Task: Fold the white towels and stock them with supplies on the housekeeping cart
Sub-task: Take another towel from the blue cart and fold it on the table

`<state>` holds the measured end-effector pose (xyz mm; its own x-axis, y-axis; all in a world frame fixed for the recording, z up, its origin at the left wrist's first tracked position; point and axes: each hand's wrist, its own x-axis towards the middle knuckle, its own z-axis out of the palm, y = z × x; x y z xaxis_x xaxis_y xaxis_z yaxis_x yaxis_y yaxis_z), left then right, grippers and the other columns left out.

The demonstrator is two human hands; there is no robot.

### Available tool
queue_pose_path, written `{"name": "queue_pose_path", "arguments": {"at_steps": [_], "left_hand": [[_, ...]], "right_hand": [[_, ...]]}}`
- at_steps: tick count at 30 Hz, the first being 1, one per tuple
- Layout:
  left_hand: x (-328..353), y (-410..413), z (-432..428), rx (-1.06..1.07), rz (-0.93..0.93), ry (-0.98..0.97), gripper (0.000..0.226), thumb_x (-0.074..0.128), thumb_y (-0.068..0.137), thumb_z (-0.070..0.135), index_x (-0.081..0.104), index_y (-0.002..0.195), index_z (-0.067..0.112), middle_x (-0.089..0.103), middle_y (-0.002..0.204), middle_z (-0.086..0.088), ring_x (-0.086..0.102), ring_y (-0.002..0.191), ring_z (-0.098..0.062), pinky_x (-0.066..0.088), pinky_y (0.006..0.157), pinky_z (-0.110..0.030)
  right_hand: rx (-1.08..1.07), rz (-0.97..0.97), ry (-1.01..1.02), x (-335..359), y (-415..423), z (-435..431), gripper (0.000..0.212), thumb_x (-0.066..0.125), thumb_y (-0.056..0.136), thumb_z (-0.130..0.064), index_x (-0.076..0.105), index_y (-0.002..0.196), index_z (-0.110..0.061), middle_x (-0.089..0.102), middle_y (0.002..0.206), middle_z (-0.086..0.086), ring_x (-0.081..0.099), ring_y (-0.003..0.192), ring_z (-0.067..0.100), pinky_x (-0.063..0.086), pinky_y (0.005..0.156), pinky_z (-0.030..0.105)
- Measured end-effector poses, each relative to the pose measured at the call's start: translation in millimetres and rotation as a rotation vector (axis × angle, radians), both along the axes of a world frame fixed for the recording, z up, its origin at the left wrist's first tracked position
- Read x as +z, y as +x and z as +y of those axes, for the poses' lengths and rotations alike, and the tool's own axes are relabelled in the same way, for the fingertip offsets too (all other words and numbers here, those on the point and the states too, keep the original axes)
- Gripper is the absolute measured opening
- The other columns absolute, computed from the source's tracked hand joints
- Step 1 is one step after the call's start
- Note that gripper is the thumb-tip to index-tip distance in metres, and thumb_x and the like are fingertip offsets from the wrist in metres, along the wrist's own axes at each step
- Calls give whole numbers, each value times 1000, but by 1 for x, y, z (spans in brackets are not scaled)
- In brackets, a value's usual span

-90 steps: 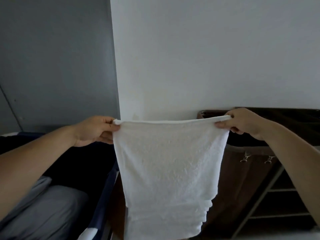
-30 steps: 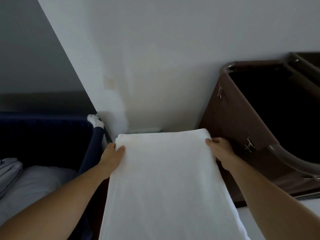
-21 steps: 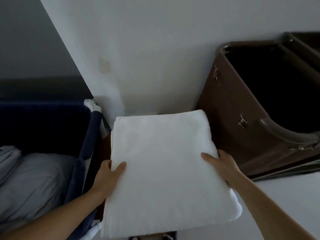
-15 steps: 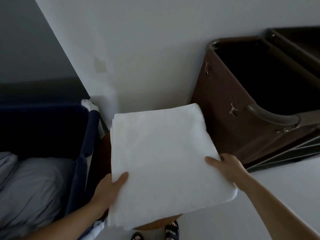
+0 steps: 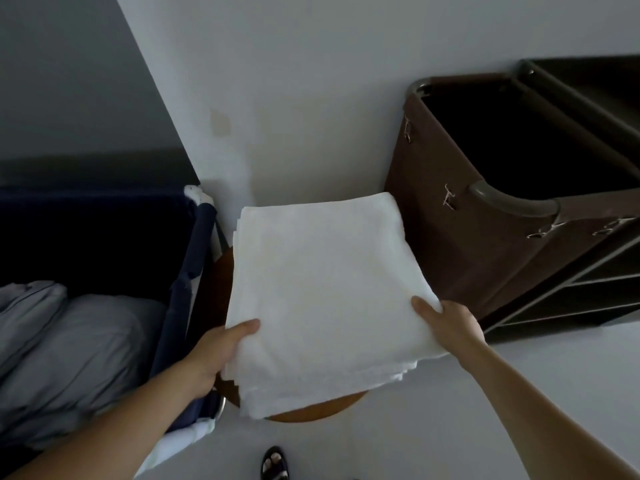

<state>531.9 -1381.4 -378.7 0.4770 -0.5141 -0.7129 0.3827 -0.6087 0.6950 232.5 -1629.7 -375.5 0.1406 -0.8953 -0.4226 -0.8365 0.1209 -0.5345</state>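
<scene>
Both hands clamp the folded white towel (image 5: 322, 289): left hand (image 5: 214, 355) at its lower-left edge, right hand (image 5: 450, 327) at its lower-right, thumbs on top. Thick, layered, roughly square, it sits centre frame over a round brown tabletop (image 5: 311, 415).

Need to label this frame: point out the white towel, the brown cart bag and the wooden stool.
white towel (image 5: 322, 289), head view, middle of its top face.
brown cart bag (image 5: 450, 258), head view, its near side wall.
wooden stool (image 5: 311, 414), head view, rim showing below the towel.
</scene>
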Motion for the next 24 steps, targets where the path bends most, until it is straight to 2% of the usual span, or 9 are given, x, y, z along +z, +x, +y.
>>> {"name": "queue_pose_path", "arguments": {"at_steps": [2,4,9,12,14,17,18,24], "left_hand": [[1,-4,0,-11,-90,-8,36,75,84,38,73,107,11,78,93,-5,73,89,-26,54,71,-33],[-1,-7,1,-5,-160,-5,32,76,85,35,72,108,13,77,95,-3,72,90,-24,53,68,-30],[-6,-11,3,114,-146,10,36,77,83,41,73,99,9,78,86,-6,72,86,-29,55,67,-33],[-3,-9,-2,170,-229,4,36,76,82,46,68,90,12,74,86,-4,67,80,-23,49,59,-29],[-3,-6,-4,193,-243,37,43,75,83,48,60,94,9,66,93,-3,61,83,-22,48,64,-32],[-5,-2,-5,230,-138,46,49,76,82,45,64,106,4,68,100,-12,63,96,-35,52,91,-48],[-4,-2,-4,222,-93,34,49,77,82,43,65,108,4,70,101,-15,65,99,-37,51,95,-50],[-7,8,-3,90,199,-70,54,79,76,38,70,116,4,74,109,-17,69,106,-36,52,96,-46]], "right_hand": [[-28,-31,37,-5,0,1,62,59,85,-67,66,110,-11,66,96,3,62,92,28,53,84,42],[-81,-117,109,-7,-1,1,64,65,83,-63,66,114,-8,65,101,5,62,95,28,52,86,41],[-56,-108,70,8,4,-9,56,64,84,-60,68,108,-10,63,87,-2,60,80,20,48,72,35],[-76,-132,54,11,10,-13,53,64,85,-58,67,107,-10,63,88,-1,60,82,22,50,77,37],[-133,-202,127,9,12,-11,54,67,85,-54,65,115,-9,63,95,1,60,88,25,48,80,38],[-180,-290,238,6,10,-6,55,73,83,-49,62,116,-6,63,98,3,61,87,23,48,74,36],[-178,-304,248,6,9,-6,55,74,83,-48,62,114,-4,64,97,4,62,85,23,48,73,36],[-78,-384,351,14,17,-16,47,79,81,-39,70,107,-2,75,99,15,72,89,35,58,87,47]]}}
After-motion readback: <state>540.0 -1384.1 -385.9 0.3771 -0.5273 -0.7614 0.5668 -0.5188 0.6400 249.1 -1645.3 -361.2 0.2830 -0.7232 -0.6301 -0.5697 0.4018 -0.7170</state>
